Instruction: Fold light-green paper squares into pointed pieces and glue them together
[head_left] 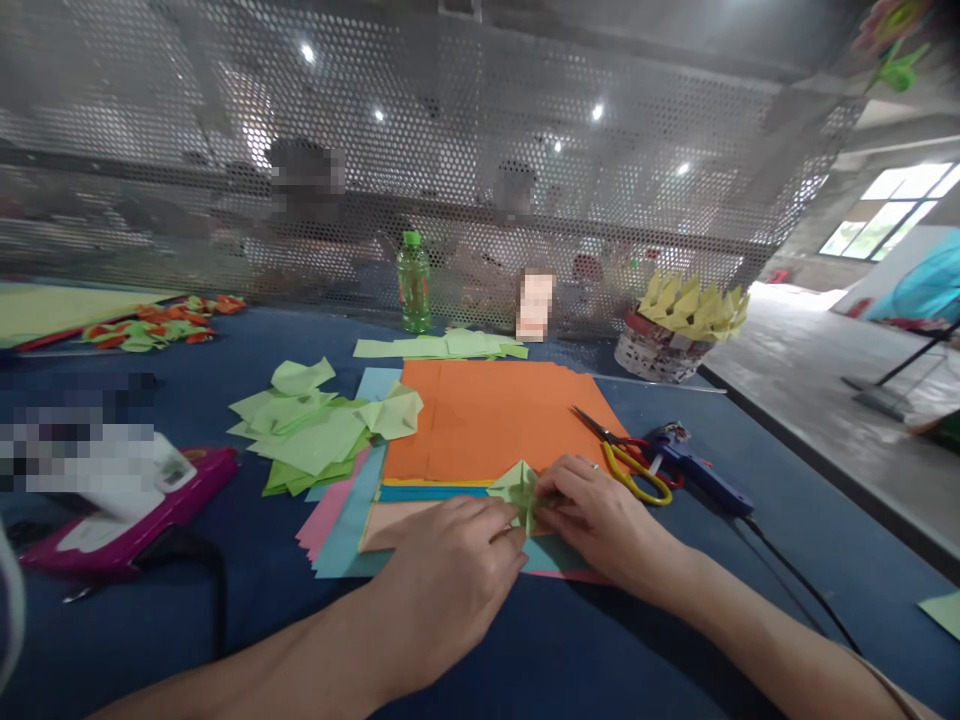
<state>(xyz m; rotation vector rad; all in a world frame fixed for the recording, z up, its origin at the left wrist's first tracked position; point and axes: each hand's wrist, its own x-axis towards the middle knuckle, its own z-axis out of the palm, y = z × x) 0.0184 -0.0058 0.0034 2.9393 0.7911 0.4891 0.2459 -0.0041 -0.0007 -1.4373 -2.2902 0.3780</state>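
Observation:
A small light-green piece of folded paper (pixel 520 482) lies at the near edge of the coloured paper stack, between my two hands. My left hand (pixel 457 560) grips its left side, the fingers curled in and partly hiding it. On the right side, my right hand (pixel 592 510) pinches the same paper with thumb and fingers. Beneath are sheets of orange paper (pixel 495 420), with blue, pink and peach sheets showing at the edges. A loose pile of folded green papers (pixel 307 430) sits to the left of the stack.
Yellow-handled scissors (pixel 634 470) and a blue glue gun (pixel 697 470) with a cord lie to the right. A green bottle (pixel 414 285), green strips (pixel 442 346) and a basket with yellow folded points (pixel 667 345) stand at the back. A magenta device (pixel 135 530) is at left.

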